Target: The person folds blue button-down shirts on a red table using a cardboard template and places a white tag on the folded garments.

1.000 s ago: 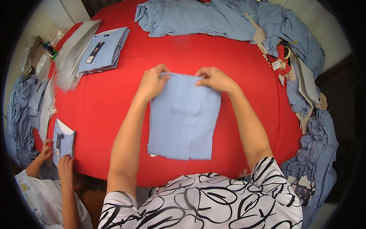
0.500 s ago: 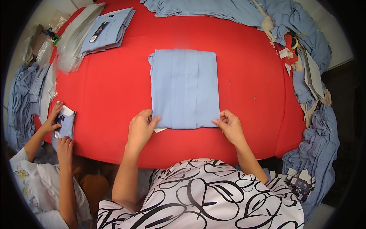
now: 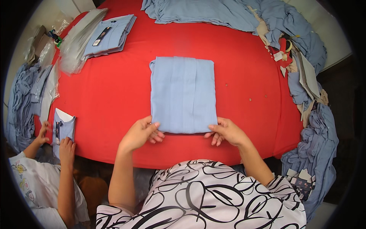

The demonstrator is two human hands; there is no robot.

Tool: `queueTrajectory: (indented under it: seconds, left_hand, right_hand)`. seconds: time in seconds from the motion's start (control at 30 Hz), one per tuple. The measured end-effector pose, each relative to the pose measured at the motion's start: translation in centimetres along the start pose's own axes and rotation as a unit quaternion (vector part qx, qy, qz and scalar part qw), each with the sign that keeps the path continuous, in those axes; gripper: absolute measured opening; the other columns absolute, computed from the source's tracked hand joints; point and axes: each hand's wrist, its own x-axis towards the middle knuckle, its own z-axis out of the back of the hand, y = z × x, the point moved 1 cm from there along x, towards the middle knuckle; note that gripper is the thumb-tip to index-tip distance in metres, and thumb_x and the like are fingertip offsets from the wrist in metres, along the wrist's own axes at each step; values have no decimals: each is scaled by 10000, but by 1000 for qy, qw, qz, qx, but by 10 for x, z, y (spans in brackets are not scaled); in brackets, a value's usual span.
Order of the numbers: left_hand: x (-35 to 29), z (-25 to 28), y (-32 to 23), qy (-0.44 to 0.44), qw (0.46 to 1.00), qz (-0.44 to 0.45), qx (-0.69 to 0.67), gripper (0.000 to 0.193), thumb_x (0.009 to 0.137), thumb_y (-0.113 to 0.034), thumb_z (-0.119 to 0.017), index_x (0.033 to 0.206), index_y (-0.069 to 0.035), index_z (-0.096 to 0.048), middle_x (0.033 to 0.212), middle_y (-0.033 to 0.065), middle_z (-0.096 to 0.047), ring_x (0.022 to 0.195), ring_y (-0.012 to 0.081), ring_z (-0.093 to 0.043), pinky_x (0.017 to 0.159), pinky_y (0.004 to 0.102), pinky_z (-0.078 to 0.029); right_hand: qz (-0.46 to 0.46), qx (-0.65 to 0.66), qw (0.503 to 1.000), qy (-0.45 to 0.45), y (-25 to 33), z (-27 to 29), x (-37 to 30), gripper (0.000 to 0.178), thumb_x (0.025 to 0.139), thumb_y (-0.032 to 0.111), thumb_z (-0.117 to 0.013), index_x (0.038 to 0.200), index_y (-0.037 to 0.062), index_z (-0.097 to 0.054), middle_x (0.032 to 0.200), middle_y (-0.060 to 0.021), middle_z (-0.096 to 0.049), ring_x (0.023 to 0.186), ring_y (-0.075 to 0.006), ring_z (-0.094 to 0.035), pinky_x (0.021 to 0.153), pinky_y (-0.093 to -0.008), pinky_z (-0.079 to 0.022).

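Observation:
A light blue shirt point(image 3: 183, 93), folded into a neat rectangle with creases running lengthwise, lies on the red table cover in front of me. My left hand point(image 3: 140, 131) grips its near left corner, thumb on top and fingers curled under the edge. At the near right corner, my right hand point(image 3: 227, 131) pinches the cloth the same way, with some fingertips showing below the hem. The shirt's near edge looks slightly raised between both hands. What lies under the shirt is hidden.
Folded blue shirts with a dark tag point(image 3: 110, 36) sit at far left, beside clear plastic bags point(image 3: 80, 44). A co-worker's hand point(image 3: 67, 150) rests on a tagged shirt point(image 3: 65, 128). Blue garments point(image 3: 202, 13) line the far edge; more garments point(image 3: 318, 141) and tape point(image 3: 288, 45) are at right.
My fingers have slid further under the shirt's near edge, and the white piece showing beneath it is out of sight. The co-worker's left hand has come off the tagged shirt.

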Motion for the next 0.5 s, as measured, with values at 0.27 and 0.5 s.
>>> queueTrajectory:
  seconds: [0.27, 0.5]
  left_hand:
    - [37, 38, -122, -106, 903, -380, -173, 220, 1009, -259, -579, 1043, -44, -612, 1014, 52, -658, 933, 127, -651, 849, 308, -550]
    - [48, 7, 4, -166, 976, -134, -53, 287, 915, -248, -683, 1022, 17, -674, 851, 41, -671, 713, 78, -572, 624, 260, -466]
  right_hand:
    - [439, 18, 893, -98, 159, -1, 7, 252, 950, 144, -619, 1129, -31, -597, 1047, -111, -679, 916, -187, -674, 806, -335, -558]
    - [198, -6, 972, -123, 9, -8, 29, 214, 929, 146, -672, 1073, -9, -636, 890, -36, -648, 716, -98, -605, 629, -260, -503]
